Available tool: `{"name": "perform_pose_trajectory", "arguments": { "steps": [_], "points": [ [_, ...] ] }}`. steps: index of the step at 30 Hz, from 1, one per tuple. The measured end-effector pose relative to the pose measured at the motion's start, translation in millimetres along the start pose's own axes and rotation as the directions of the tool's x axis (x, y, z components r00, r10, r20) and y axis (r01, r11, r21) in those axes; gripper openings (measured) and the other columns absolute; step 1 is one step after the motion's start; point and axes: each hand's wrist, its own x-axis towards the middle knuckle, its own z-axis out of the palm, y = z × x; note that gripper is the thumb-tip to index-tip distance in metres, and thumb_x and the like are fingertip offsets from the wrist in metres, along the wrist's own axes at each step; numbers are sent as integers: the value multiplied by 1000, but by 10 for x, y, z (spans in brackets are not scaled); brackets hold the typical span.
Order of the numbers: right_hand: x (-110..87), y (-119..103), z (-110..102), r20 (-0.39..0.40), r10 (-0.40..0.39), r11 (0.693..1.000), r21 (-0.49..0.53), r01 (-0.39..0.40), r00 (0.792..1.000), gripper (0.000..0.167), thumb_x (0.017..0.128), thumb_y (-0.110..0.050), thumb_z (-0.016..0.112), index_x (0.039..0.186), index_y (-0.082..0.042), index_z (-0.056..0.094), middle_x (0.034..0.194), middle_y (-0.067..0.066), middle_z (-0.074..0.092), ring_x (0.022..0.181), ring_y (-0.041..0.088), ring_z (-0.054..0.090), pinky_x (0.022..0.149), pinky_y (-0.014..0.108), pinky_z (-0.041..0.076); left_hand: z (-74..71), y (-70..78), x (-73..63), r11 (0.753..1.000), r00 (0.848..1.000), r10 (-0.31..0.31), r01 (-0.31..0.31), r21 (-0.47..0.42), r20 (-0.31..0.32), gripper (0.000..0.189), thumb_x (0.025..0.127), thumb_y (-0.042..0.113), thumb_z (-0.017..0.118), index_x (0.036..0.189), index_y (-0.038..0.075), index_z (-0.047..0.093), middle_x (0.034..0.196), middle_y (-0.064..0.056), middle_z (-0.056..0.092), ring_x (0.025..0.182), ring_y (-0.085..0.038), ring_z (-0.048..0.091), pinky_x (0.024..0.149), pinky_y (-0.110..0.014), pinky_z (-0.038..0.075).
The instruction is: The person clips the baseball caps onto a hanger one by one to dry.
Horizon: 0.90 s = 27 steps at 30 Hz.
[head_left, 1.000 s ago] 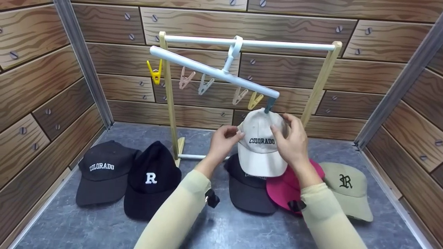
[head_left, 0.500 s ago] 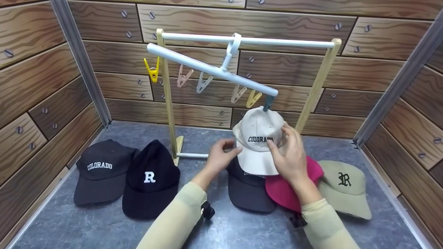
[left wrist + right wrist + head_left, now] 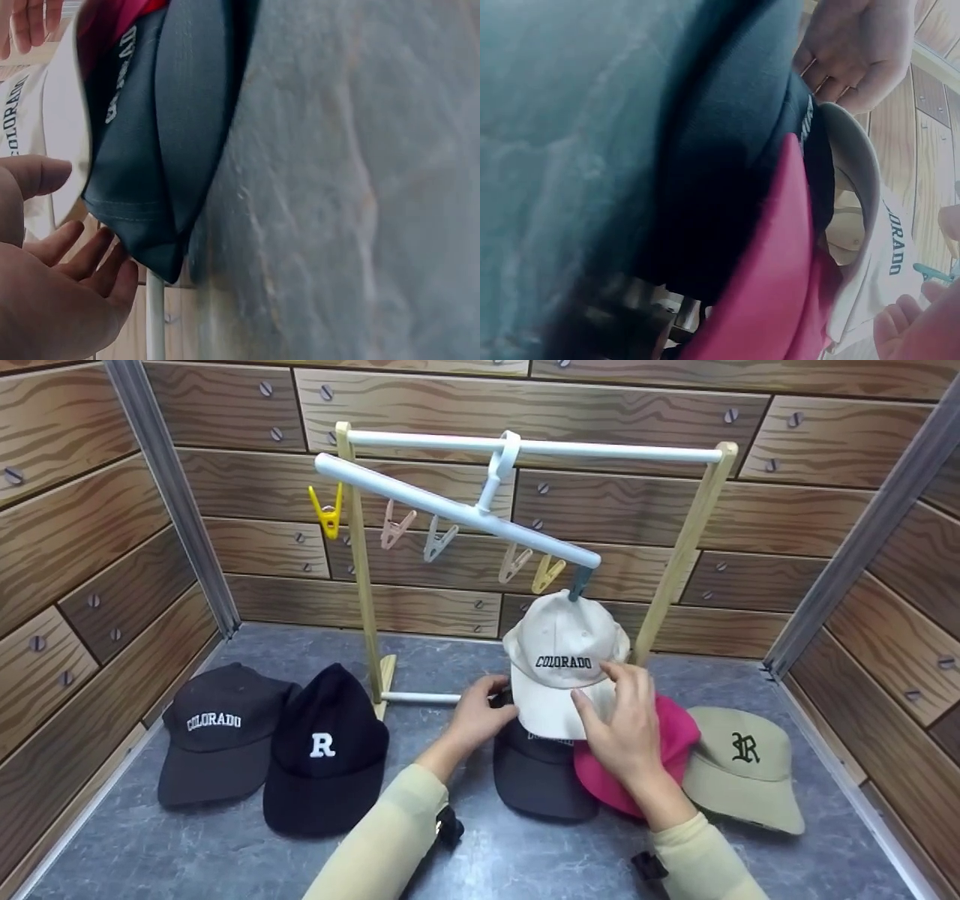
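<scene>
I read the white fabric COLORADO cap (image 3: 564,639) as hung on its dark-teal plastic clip (image 3: 580,583); left hand (image 3: 475,715) and right hand (image 3: 625,726) fingers relaxed, gripping nothing, so next calls for backing clear.

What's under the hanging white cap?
Below the white cap are a dark cap and a pink cap. In the head view, the white cap hides the dark cap's upper crown; the right hand covers part of the pink cap.

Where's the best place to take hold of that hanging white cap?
Likely both sides of the white cap's crown, left hand and right hand coming from either side: the teal clip pinches its top, and the brim slants down toward you.
</scene>
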Motion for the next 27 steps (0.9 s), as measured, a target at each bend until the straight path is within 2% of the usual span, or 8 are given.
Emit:
{"name": "perform_pose_trajectory", "arguments": {
  "steps": [7,13,21,27],
  "points": [
    [-84,-5,26,67,17,1000,-17,-16,998,54,92,-16,89,134,8,65,123,22,61,114,37,57,95,47,47,-29,-51,-11,999,998,-17,15,46,54,70,87,14,76,152,-4,60,150,-23,63,142,-38,58,122,-51,44],
    [-138,-49,58,135,31,999,-44,-26,990,54,92,-21,91,133,5,67,122,17,61,112,33,57,90,50,49,-46,-91,-22,999,996,8,-11,41,90,71,86,12,81,151,-7,59,149,-25,64,140,-39,58,122,-53,43],
    [-192,-80,73,173,37,996,-82,-23,984,58,86,-22,94,132,3,69,121,17,61,111,33,56,88,51,50,-64,-99,-32,999,994,12,-17,43,111,66,90,9,83,150,-7,60,148,-25,65,141,-40,59,124,-52,43],
    [-212,-103,86,220,34,995,-98,-13,975,62,81,-25,99,128,1,70,116,15,58,110,33,55,86,51,51,-67,-81,-34,998,995,20,-25,51,96,60,92,7,84,146,-10,62,142,-26,68,137,-41,61,121,-53,45]
  ]
}}
